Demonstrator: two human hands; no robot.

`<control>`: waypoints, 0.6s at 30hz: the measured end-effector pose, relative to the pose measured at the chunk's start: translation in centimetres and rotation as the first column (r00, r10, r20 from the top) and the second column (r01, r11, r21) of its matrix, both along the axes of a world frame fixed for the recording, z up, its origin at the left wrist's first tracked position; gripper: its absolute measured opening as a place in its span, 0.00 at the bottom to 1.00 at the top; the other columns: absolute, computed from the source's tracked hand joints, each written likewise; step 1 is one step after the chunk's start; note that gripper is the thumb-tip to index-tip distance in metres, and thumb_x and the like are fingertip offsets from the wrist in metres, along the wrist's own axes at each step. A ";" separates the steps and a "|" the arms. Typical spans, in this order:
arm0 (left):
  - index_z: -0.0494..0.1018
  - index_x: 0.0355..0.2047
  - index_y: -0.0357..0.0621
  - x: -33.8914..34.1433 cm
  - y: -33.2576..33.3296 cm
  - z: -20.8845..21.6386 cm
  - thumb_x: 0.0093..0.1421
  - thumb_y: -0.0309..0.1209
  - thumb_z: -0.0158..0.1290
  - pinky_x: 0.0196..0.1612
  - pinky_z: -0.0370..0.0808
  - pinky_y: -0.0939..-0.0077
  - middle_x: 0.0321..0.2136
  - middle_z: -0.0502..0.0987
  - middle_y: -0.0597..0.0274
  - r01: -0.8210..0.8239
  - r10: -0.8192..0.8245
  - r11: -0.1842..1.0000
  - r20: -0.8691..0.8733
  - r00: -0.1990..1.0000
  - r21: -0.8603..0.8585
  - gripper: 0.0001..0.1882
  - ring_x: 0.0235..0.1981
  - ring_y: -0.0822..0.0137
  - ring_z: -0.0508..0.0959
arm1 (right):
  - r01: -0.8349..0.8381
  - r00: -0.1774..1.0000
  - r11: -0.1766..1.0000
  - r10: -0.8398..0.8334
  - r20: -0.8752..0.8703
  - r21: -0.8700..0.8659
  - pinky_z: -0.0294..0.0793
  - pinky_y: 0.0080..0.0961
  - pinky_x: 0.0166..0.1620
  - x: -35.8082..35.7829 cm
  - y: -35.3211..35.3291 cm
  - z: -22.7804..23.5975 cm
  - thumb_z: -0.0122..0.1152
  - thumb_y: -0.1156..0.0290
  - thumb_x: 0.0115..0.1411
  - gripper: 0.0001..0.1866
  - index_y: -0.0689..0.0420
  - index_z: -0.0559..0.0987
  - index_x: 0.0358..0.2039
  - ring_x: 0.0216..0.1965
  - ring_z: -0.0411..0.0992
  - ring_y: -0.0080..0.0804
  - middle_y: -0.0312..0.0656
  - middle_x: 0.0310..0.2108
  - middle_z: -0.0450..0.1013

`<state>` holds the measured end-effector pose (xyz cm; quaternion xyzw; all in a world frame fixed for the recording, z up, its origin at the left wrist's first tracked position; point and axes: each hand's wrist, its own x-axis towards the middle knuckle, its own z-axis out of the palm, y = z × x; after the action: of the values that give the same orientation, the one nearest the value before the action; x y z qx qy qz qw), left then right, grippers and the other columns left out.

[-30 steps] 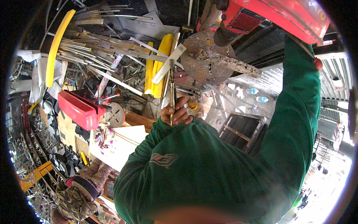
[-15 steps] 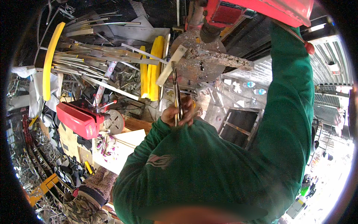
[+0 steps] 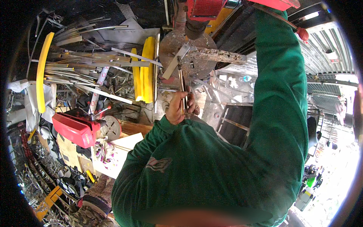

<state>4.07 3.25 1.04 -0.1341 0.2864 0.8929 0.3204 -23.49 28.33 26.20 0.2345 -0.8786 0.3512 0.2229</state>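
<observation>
My left hand is closed around the handles of long metal pliers. Their far end meets a flat metal strip, which lies slanted over the round table of a drill press. The strip's upper end rests by a rough, worn wooden board that reaches out to the right. Above the table hangs the dark spindle under the red drill head. My right arm stretches up to the red housing at the top. The right hand itself is hidden there.
A red lever knob sticks out beside my right sleeve. Yellow bars and a heap of metal strips lie left of the table. A second red drill press stands nearer left. Another person's patterned clothing shows lower left.
The whole view has shifted slightly, so most things sit a little further left. My left hand keeps its hold on the pliers, and my right arm stays raised.
</observation>
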 end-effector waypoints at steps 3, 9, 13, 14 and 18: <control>0.69 0.39 0.48 -0.4 0.8 0.1 0.62 0.42 0.47 0.20 0.70 0.74 0.20 0.68 0.67 0.019 -0.017 0.999 0.055 0.998 -0.025 0.13 0.15 0.72 0.68 | -0.005 1.000 1.000 0.004 -0.006 -0.012 0.77 0.28 0.40 0.2 0.5 0.2 0.57 0.69 0.62 0.14 0.61 0.77 0.46 0.37 0.76 0.31 0.43 0.38 0.77; 0.61 0.21 0.50 -0.6 2.4 -0.3 0.65 0.43 0.39 0.29 0.78 0.61 0.14 0.60 0.70 -0.018 0.018 0.999 -0.003 1.000 -0.043 0.17 0.11 0.73 0.62 | -0.015 0.999 0.999 0.013 -0.040 -0.046 0.77 0.27 0.39 0.4 2.0 0.6 0.58 0.69 0.61 0.14 0.61 0.77 0.46 0.37 0.76 0.30 0.43 0.38 0.77; 0.60 0.21 0.52 -0.6 2.8 -0.1 0.65 0.44 0.41 0.28 0.77 0.61 0.14 0.59 0.71 -0.047 0.045 0.998 0.068 0.997 0.032 0.16 0.11 0.73 0.61 | -0.042 0.995 0.995 0.034 -0.088 -0.091 0.77 0.27 0.39 1.1 3.6 1.4 0.58 0.69 0.61 0.14 0.61 0.77 0.46 0.36 0.76 0.30 0.43 0.38 0.77; 0.60 0.21 0.52 -0.5 2.8 0.0 0.65 0.44 0.41 0.28 0.77 0.62 0.14 0.59 0.71 -0.052 0.051 0.997 0.029 0.998 0.051 0.17 0.11 0.72 0.61 | -0.056 0.993 0.992 0.044 -0.109 -0.114 0.77 0.27 0.38 1.4 4.0 1.7 0.58 0.69 0.61 0.14 0.61 0.77 0.46 0.36 0.76 0.30 0.43 0.38 0.77; 0.60 0.20 0.53 -0.4 3.3 0.6 0.64 0.46 0.42 0.27 0.75 0.62 0.14 0.58 0.72 -0.059 0.059 0.998 0.094 0.994 0.003 0.18 0.11 0.72 0.61 | -0.061 0.991 0.987 0.043 -0.126 -0.147 0.77 0.26 0.38 2.2 5.0 2.1 0.59 0.69 0.61 0.15 0.60 0.77 0.47 0.36 0.76 0.29 0.42 0.38 0.77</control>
<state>3.67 6.58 1.60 -0.1835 0.2645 0.8955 0.3074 -21.34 33.31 28.31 0.2610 -0.8279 0.4071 0.2841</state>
